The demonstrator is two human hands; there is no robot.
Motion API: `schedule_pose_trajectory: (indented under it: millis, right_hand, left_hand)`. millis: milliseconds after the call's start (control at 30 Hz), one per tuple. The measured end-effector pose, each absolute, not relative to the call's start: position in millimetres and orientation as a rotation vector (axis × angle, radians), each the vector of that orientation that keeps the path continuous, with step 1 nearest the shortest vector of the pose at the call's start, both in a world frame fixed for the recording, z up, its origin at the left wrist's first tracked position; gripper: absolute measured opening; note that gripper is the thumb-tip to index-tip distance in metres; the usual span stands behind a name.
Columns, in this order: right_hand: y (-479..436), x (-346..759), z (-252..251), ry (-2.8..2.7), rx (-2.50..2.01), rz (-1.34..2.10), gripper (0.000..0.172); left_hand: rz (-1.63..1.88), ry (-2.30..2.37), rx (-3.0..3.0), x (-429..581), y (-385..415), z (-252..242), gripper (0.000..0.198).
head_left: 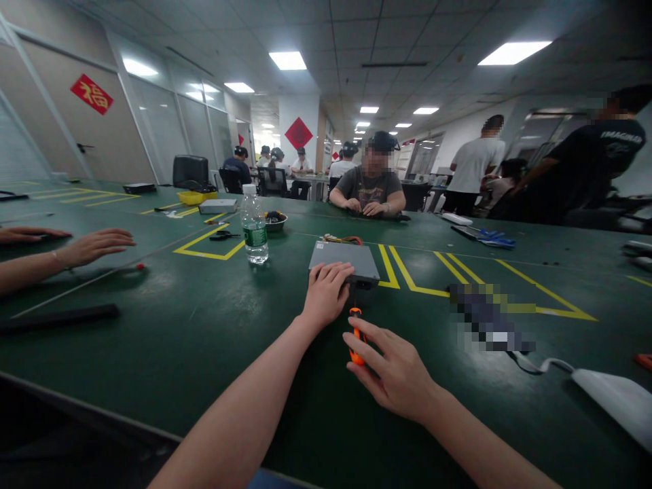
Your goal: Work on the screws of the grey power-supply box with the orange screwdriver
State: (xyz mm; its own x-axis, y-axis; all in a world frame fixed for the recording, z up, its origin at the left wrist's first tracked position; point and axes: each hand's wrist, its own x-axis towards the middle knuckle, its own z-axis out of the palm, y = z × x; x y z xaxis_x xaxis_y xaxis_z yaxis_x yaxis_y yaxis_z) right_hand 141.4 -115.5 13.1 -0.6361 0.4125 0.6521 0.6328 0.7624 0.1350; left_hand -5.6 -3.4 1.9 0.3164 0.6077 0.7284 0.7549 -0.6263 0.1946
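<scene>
A grey metal computer power supply (343, 259) lies on the green table, its bundle of coloured cables (343, 240) at the far side. My left hand (329, 288) grips its near left corner, fingers laid over the top; the thumb is mostly hidden. Just in front of the box is an orange and black screwdriver (357, 339), its shaft pointing at the box's near side. The fingertips of my right hand (394, 367) are around the handle, loosely curled. Whether the tip sits in a screw is too small to tell.
A water bottle (254, 227) stands left of the box, with a metal bowl (276, 221) behind it. Another person's hand (94, 248) rests at the left. Blue-handled pliers (492, 238) and a white cable (553, 363) lie right. A person (369, 183) sits opposite.
</scene>
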Motion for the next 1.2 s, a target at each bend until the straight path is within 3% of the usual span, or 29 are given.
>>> schedule_pose_trajectory:
  millis: [233, 500, 733, 1000, 1200]
  right_hand:
    - [-114.1, 142.7, 10.6, -2.188, -0.827, -0.45, 0.018]
    - [-118.8, 141.6, 11.9, -2.382, -0.92, -0.305, 0.032]
    - [-111.3, 154.2, 12.7, -2.16, -0.843, -0.441, 0.032]
    - [-112.5, 149.4, 12.3, -2.204, -0.884, -0.757, 0.015]
    - [-114.3, 144.2, 12.0, -2.264, -0.89, -0.689, 0.017]
  left_hand:
    - [-1.194, -1.247, -2.394, -6.2, -3.6, 1.8, 0.033]
    - [-1.224, -1.27, -2.367, -3.3, -2.5, 1.0, 0.03]
    - [-1.234, -1.278, -2.369, -2.7, -3.0, 1.4, 0.03]
    - [-1.249, -1.289, -2.36, -2.2, -2.1, 1.1, 0.028]
    - [-1.264, -1.3, -2.345, 0.1, -2.0, 1.1, 0.027]
